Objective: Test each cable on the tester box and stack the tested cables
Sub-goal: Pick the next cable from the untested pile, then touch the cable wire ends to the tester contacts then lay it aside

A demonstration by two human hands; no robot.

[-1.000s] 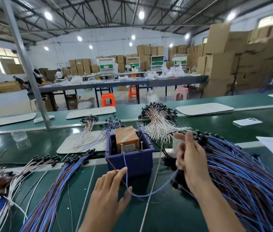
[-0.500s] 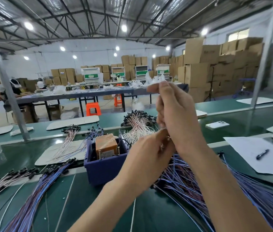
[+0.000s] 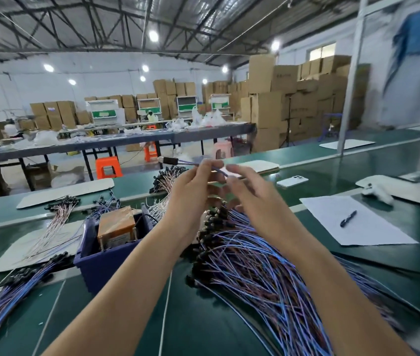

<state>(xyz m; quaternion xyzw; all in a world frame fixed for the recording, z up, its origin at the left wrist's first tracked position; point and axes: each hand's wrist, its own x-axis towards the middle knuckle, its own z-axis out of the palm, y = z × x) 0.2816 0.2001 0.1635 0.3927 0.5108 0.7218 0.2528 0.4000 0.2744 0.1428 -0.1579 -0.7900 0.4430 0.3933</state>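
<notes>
The left hand [image 3: 190, 186] pinches one blue cable [image 3: 188, 162] in its fingers [image 3: 205, 167]; the right hand [image 3: 252, 191] meets it (blurred; I cannot tell its hold). Beneath the fingers lies a big, likely untested pile [image 3: 255, 265]; down-left, past the tester box [image 3: 116, 226], a smaller stack [image 3: 16, 291]. Most work seemingly remains.
</notes>
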